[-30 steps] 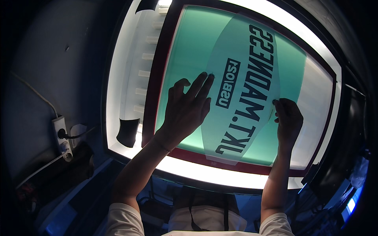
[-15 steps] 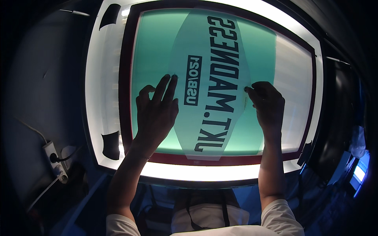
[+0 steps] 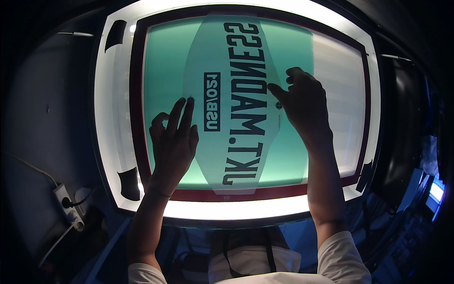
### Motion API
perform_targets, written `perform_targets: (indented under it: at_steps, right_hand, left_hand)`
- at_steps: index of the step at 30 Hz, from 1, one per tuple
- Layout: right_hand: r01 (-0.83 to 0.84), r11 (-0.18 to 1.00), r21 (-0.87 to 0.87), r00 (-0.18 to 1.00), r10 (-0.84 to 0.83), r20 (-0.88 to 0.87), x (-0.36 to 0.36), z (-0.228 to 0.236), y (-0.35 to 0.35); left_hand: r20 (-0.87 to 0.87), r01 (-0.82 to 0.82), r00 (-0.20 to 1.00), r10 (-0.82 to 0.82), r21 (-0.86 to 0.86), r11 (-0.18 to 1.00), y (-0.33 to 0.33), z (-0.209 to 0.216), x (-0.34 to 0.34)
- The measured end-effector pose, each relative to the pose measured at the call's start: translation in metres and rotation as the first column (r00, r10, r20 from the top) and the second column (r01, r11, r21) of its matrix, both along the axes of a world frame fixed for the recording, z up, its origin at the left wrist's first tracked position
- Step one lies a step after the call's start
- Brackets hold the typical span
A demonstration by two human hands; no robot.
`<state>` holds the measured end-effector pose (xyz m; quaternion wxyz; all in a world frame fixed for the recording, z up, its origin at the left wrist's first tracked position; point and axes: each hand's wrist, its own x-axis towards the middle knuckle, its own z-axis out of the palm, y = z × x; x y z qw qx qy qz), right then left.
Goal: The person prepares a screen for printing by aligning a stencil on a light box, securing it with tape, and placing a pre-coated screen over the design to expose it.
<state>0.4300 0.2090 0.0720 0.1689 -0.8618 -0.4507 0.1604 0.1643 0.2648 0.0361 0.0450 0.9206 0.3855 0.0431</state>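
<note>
A clear film sheet (image 3: 196,57) with black mirrored lettering lies on the green-coated mesh of a screen-printing frame (image 3: 137,94). My left hand (image 3: 171,137) rests at the film's left side, fingers extended, two fingertips at a small dark registration mark. At the film's right edge, my right hand (image 3: 306,106) has its thumb and fingers apart and holds nothing visible. Its thumb tip is just above a round registration mark (image 3: 279,105), which shows uncovered. Both hands appear dark against the light from below, so fingertip contact is hard to make out.
The frame lies on a glowing light table (image 3: 106,104) with black corner pieces (image 3: 128,183). Right of the green coating is a pale strip of mesh (image 3: 338,94). A power strip (image 3: 68,206) with cords is at left; a lit screen (image 3: 436,191) glows at far right.
My right hand has moved up and its fingers have parted, uncovering the right registration mark. My left hand stays at its mark. The whole view has shifted slightly.
</note>
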Motion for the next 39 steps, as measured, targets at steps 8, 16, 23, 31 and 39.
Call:
perform_targets:
  at_steps: [8, 16, 23, 31, 39]
  right_hand:
    - [0.063, 0.988, -0.139, 0.993, -0.076, -0.089, -0.006, -0.003, 0.011]
    - [-0.019, 1.000, 0.007, 0.965, 0.020, -0.260, 0.025, -0.008, 0.005]
    - [-0.026, 1.000, 0.014, 0.951, 0.029, -0.308, 0.029, -0.011, 0.005]
    - [-0.016, 0.999, 0.030, 0.957, 0.024, -0.289, 0.029, -0.014, 0.004]
    - [-0.013, 0.999, -0.044, 0.951, -0.001, -0.310, 0.022, -0.002, -0.005]
  left_hand:
    - [0.028, 0.013, 1.000, -0.014, 0.023, 1.000, -0.001, 0.000, 0.000]
    - [0.010, 0.011, 1.000, -0.012, 0.021, 1.000, -0.003, -0.001, -0.001]
    - [-0.005, 0.002, 1.000, -0.002, 0.018, 1.000, -0.003, 0.001, 0.001]
    - [-0.014, 0.020, 1.000, -0.020, 0.050, 0.999, -0.002, -0.001, 0.000]
    - [0.012, 0.013, 1.000, -0.013, 0.023, 1.000, -0.004, 0.002, 0.002]
